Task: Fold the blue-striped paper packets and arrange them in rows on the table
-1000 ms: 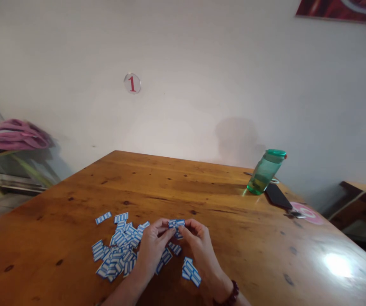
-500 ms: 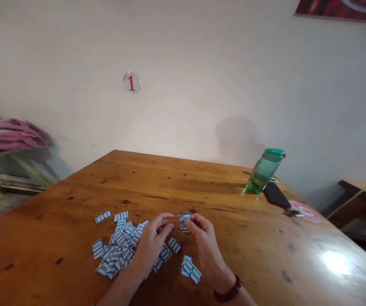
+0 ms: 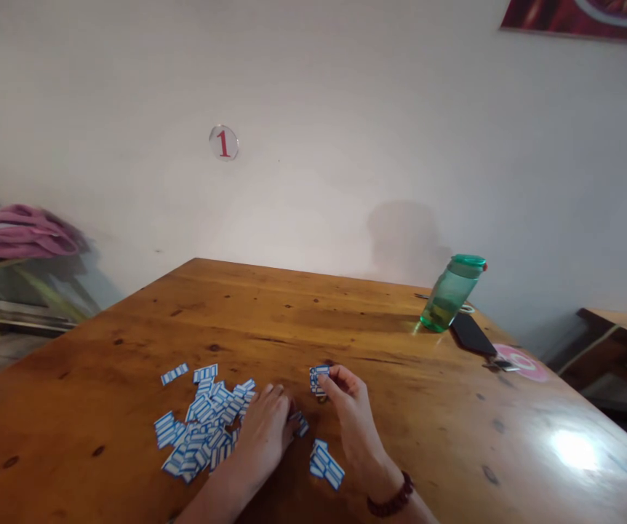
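My right hand (image 3: pixel 353 411), with a dark red bead bracelet (image 3: pixel 393 498) at its wrist, pinches a small stack of blue-and-white cards (image 3: pixel 318 380) between thumb and fingers. Over the right edge of a card pile (image 3: pixel 209 415), my left hand (image 3: pixel 267 431) is bent down toward the table. Its thumb and fingertips close at the edge of a single card (image 3: pixel 302 424), partly covered by the hand. Below and between the hands lies a small overlapping group of similar cards (image 3: pixel 326 463). The left forearm hides some of the pile.
On the wooden table (image 3: pixel 270 313), a green bottle (image 3: pixel 454 292) stands at the back right beside a black phone (image 3: pixel 473 333). A pink round item (image 3: pixel 529 364) lies near the right edge. Pink cloth (image 3: pixel 24 233) rests on furniture at left.
My left hand has lowered and turned palm-down, from hovering with fingers apart to reaching the single card. The right hand stays almost in place with its stack.
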`<state>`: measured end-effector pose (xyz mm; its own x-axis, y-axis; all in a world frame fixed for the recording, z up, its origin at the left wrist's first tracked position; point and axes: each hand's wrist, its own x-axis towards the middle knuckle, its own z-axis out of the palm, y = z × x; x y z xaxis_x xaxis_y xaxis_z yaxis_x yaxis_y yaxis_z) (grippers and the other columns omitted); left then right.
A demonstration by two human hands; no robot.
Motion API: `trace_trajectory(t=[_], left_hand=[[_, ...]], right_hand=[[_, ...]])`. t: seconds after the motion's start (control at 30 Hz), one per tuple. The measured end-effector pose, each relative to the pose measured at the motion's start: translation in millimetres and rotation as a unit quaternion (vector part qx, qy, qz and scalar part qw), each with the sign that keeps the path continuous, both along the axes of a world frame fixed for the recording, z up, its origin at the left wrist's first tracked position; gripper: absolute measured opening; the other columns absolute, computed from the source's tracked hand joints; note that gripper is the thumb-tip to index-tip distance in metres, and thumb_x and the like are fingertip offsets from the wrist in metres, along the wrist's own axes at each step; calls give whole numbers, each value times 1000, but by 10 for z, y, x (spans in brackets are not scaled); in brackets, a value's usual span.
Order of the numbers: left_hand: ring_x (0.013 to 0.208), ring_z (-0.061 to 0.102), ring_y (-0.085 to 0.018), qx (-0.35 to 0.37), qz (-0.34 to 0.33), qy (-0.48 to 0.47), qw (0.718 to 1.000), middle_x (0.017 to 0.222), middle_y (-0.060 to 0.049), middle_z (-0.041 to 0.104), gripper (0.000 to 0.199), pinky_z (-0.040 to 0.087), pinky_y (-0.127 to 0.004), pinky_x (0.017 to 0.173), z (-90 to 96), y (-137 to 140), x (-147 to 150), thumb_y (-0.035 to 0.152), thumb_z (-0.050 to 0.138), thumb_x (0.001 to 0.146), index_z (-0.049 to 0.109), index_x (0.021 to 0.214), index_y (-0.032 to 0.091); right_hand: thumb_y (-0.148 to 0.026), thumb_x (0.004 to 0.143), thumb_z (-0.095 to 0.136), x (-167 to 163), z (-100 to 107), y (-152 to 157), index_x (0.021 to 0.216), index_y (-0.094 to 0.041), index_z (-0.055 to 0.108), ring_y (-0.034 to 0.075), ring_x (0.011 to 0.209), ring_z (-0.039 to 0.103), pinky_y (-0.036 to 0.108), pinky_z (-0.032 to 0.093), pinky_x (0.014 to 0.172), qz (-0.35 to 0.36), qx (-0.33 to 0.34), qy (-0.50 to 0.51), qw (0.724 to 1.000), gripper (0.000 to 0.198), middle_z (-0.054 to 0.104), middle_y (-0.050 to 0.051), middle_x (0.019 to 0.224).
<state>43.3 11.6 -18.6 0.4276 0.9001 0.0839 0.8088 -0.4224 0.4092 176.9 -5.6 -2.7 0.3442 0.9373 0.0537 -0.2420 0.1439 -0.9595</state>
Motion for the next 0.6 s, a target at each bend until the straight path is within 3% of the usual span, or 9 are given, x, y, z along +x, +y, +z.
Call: trace_trajectory(t=[0.17,0.27,0.37,0.5,0.6], left_hand=[[68,54,-19,-29,43,-145,988,69,-3,61,9,36,-27,64,19,51,24,14,52,65,57,69,19],[63,55,-18,-59,75,-284,954,61,-1,62,7,38,-26,61,99,89,20,17,53,63,59,62,20],[65,58,-19,-115,59,-386,913,61,-1,66,10,41,-27,63,167,115,5,20,53,61,63,60,20],[60,60,-18,-185,20,-450,873,59,-2,67,14,43,-26,61,184,109,8,26,55,64,67,62,18],[53,58,-16,-210,35,-465,859,54,-1,65,12,42,-24,54,163,89,28,27,59,62,66,63,17]], right_hand=[[-29,61,69,8,34,-22,59,-16,60,9,52,43,21,32,51,19,-1,-9,1000,16,54,-3,53],[-28,63,67,19,51,-33,60,-15,61,10,53,44,21,33,52,30,6,-29,999,15,55,-3,55],[-27,64,66,21,56,-43,61,-15,61,11,54,47,21,36,53,53,16,-57,997,13,58,-2,56],[-25,65,65,-1,39,-47,62,-15,61,11,54,49,22,37,52,75,19,-85,993,11,58,-1,57],[-24,64,64,-13,17,-35,58,-15,60,11,51,48,21,36,49,71,14,-101,992,12,56,-2,53]])
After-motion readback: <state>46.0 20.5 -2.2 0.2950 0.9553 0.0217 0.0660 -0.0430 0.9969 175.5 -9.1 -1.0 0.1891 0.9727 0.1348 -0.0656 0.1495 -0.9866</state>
